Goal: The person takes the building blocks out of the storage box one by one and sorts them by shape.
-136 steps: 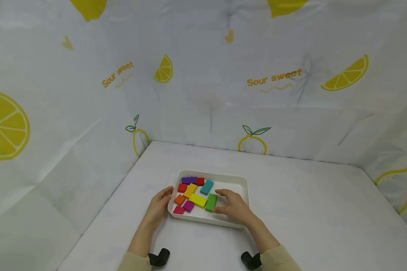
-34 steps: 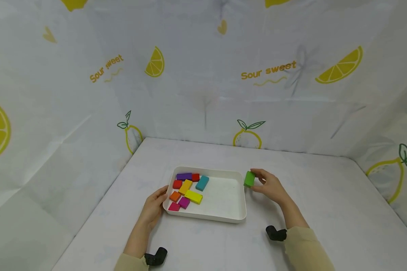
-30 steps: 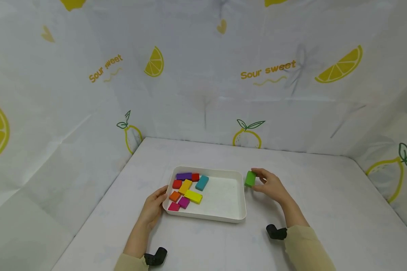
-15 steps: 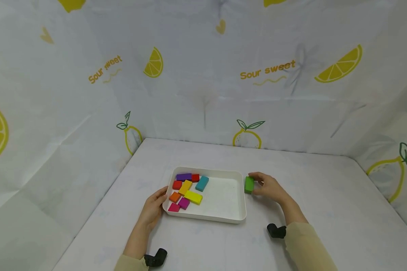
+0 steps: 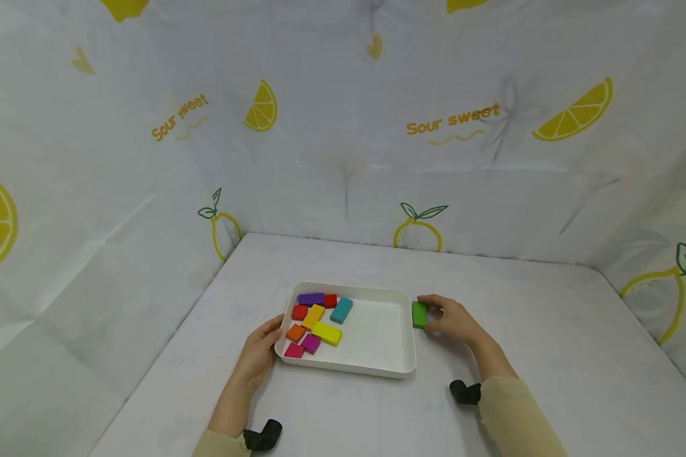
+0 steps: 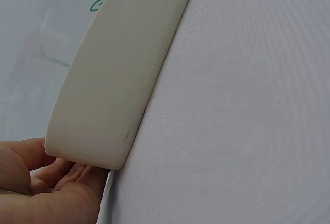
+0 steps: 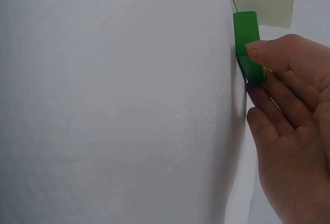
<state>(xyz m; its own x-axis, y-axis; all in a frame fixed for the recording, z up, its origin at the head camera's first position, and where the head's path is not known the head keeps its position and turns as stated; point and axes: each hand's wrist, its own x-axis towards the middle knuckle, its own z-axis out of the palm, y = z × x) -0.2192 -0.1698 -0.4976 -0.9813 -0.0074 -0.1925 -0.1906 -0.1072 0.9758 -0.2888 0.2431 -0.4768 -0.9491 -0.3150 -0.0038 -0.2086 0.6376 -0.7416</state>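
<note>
Head view: green block (image 5: 419, 315) left of right hand (image 5: 456, 320) (pinched); left hand (image 5: 258, 355) holds tray (image 5: 378, 333).

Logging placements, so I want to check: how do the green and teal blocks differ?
The green block is outside the tray, just to its right; the teal block is inside. The right hand pinches the green block; the teal block is untouched. The green block lines up roughly with the tray's right side; the teal block lies slanted. Both are oblong.

The tray (image 5: 349, 367) sat on the table (image 5: 549, 336). Nine blocks (image 5: 313, 317) lay inside, toward its left end; a tenth block (image 5: 419, 315) was located outside, immediately right.
</note>
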